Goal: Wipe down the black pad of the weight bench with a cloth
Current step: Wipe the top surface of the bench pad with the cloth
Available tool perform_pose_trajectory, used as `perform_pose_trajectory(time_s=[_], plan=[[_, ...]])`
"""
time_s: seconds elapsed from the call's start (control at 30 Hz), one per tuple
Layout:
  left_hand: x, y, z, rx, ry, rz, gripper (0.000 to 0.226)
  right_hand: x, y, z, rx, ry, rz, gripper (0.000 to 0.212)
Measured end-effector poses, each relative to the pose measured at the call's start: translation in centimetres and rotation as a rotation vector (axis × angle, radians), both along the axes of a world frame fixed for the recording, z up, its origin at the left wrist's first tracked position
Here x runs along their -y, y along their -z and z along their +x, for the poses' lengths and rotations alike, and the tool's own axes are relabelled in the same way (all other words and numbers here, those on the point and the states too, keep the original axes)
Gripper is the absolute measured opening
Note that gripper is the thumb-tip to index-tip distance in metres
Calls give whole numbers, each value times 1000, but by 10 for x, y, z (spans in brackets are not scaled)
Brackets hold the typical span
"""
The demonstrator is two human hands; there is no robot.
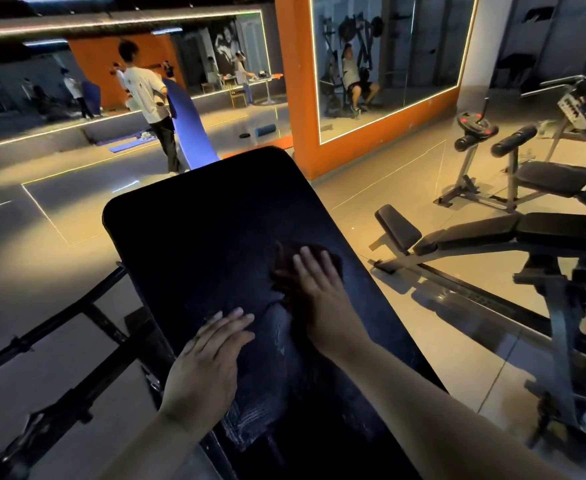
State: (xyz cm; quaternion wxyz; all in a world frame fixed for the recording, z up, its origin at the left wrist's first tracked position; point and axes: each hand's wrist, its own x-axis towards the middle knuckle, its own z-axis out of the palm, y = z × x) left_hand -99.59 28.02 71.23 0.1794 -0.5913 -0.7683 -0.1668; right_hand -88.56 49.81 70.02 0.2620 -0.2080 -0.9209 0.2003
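Note:
The black pad (208, 216) of the weight bench runs from the bottom of the view up to the middle, tilted away from me. A dark reddish-brown cloth (284, 261) lies on its right half. My right hand (319, 289) presses flat on the cloth with straight fingers. My left hand (208, 362) rests flat on the pad's near left part, fingers straight, holding nothing. Pale streaks show on the pad between and below my hands.
The bench's black metal frame (87, 327) sits at the lower left. Two more benches (492, 237) and a plate-loaded machine (475, 126) stand on the right. A person with a blue mat (187, 133) stands beyond the pad, by an orange mirrored pillar (298, 98).

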Motion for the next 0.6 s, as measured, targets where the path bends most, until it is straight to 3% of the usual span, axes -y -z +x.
perform_pose_trajectory(time_s=[0.13,0.23,0.37,0.5,0.6], plan=[[-1,2,0,0,5,18,40,19,22,20,-58,191,-201,84],[-2,2,1,-6,15,25,40,53,31,13,-100,46,-85,73],[-1,1,0,-21,20,29,39,19,3,-4,-57,-83,40,74],[0,7,-3,-23,13,29,39,-17,13,12,-79,120,-116,79],[-2,6,-1,-24,20,43,39,18,32,25,-85,249,-194,80]])
